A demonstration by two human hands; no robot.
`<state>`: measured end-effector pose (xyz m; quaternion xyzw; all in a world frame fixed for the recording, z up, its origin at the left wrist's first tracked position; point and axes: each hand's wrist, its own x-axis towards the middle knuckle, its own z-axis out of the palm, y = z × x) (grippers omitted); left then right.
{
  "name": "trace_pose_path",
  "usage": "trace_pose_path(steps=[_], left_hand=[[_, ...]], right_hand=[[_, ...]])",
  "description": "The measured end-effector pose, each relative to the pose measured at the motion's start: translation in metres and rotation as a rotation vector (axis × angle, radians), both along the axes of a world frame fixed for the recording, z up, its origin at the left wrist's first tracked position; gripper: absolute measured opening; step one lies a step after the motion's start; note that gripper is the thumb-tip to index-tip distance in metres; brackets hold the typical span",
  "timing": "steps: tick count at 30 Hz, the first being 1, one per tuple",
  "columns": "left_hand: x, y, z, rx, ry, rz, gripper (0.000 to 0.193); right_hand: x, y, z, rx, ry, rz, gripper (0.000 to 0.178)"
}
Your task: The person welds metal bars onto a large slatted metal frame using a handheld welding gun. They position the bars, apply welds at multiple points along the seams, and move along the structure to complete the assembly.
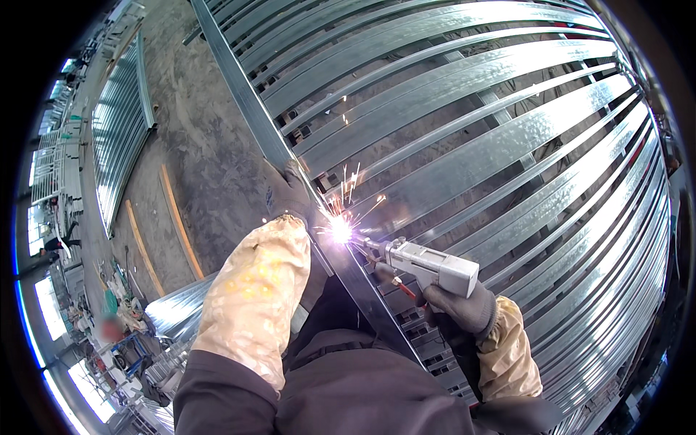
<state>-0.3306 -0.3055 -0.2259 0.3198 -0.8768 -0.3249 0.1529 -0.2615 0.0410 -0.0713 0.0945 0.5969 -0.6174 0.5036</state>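
Observation:
My right hand (pixel 461 309), in a dark grey glove, is wrapped round the grip of a silver handheld welding gun (pixel 437 268). A bright arc (pixel 339 230) burns at the gun's nozzle, and sparks fly upward from it. The glare hides the exact spot being welded on the long steel rail (pixel 250 109). Just left of the arc, my left hand (pixel 288 190), also gloved, grips the rail's outer edge, its fingers partly hidden. Many flat galvanized slats (pixel 493 156) run off to the right from this rail. Tan protective sleeves (pixel 254 268) cover both forearms.
Two wooden strips (pixel 181 221) lie on the concrete floor at the left. Beyond them lies another slatted metal panel (pixel 119 130). Shiny sheet metal (pixel 181 308) lies beside my left arm. Equipment and clutter (pixel 127 355) line the far left, near windows.

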Motion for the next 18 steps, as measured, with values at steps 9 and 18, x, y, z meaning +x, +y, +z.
trace_pose_path(steps=[9, 18], left_hand=[[0.0, -0.003, 0.0, -0.006, -0.062, 0.008, 0.044], [-0.004, 0.003, 0.017, 0.129, -0.254, -0.008, 0.066]], right_hand=[[0.003, 0.004, 0.001, -0.002, -0.011, 0.001, 0.044], [0.008, 0.009, -0.008, -0.016, 0.045, -0.014, 0.047]])
